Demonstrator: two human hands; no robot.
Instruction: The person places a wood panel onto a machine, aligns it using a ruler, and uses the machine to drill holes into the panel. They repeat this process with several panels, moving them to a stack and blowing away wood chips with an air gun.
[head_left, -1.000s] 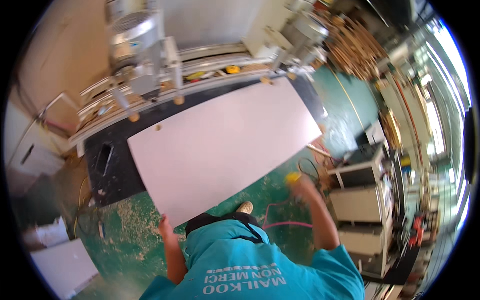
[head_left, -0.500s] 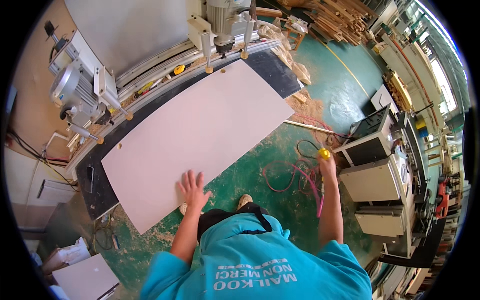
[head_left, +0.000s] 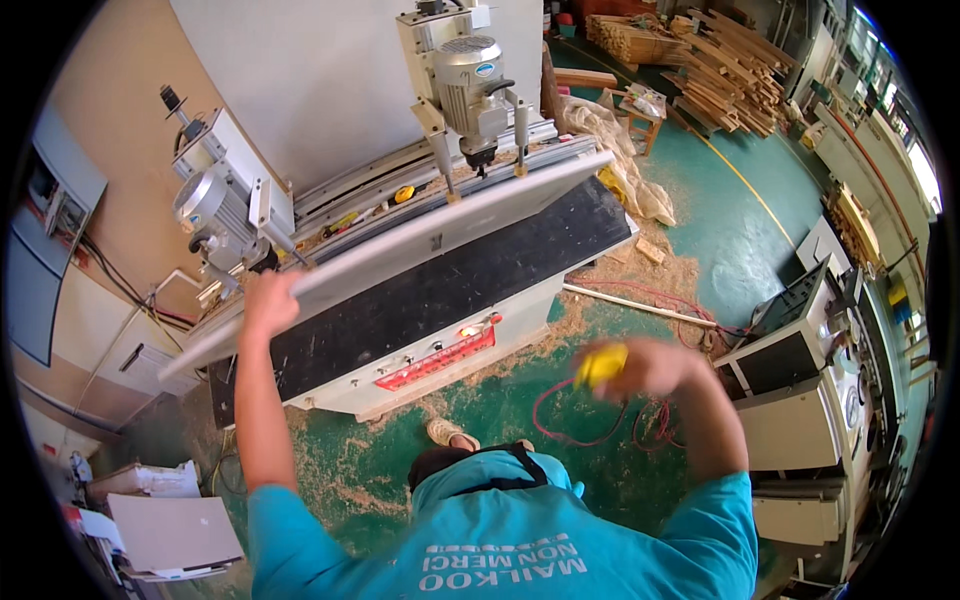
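A large white panel [head_left: 400, 250] is tipped up over the black machine table [head_left: 430, 295], its long near edge raised and its underside facing me. My left hand [head_left: 268, 303] is closed on the panel's raised edge near its left end. In my right hand [head_left: 655, 367], held off to the right of the table, is a yellow air blow gun [head_left: 602, 366]. That hand is blurred, but its fingers are wrapped round the gun. A pink hose [head_left: 560, 430] lies looped on the floor below it.
Two drilling motors, one at the left [head_left: 210, 212] and one at the back [head_left: 470, 95], stand behind the panel. A yellow tape measure [head_left: 403, 194] lies on the rail. Sawdust [head_left: 380, 480] covers the green floor; a wood pile [head_left: 735, 75] lies far right, cabinets [head_left: 790, 425] nearer.
The panel lay flat under my spread left hand; now that hand grips its edge, raised and tilted away. My right hand has swung inward with the blow gun. The view has shifted.
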